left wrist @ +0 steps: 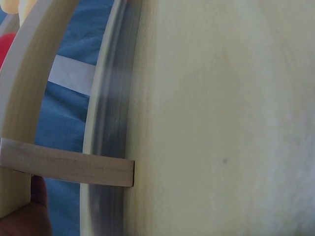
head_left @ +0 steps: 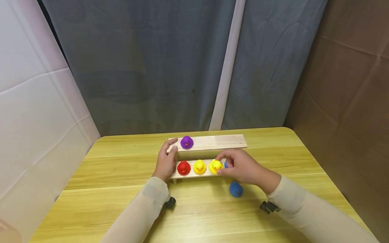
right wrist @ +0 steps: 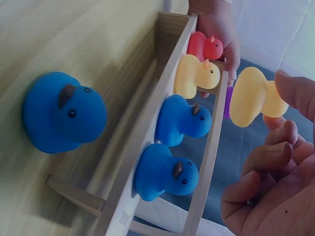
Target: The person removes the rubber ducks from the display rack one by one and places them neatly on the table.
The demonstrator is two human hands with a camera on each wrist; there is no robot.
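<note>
Between thumb and fingertips, my right hand (head_left: 243, 167) pinches a yellow rubber duck (right wrist: 248, 98), held off the boards of a two-tier wooden rack (head_left: 209, 143). My left hand (head_left: 165, 163) grips the rack's left end. Along the lower tier stand a red duck (head_left: 183, 168), another yellow duck (head_left: 199, 167) and two blue ducks: one blue duck (right wrist: 179, 120) beside the yellow one, the other blue duck (right wrist: 165, 172) nearer the right end. My right hand mostly covers those two in the head view. A purple duck (head_left: 186, 143) sits on the upper tier's left part.
A loose blue duck (head_left: 236, 189) lies on the wooden table (head_left: 197, 216), in front of the rack's right end. Grey curtains (head_left: 146, 67) hang behind the table, with a white cloth (head_left: 39, 101) at left and a brown cloth (head_left: 343, 101) at right.
</note>
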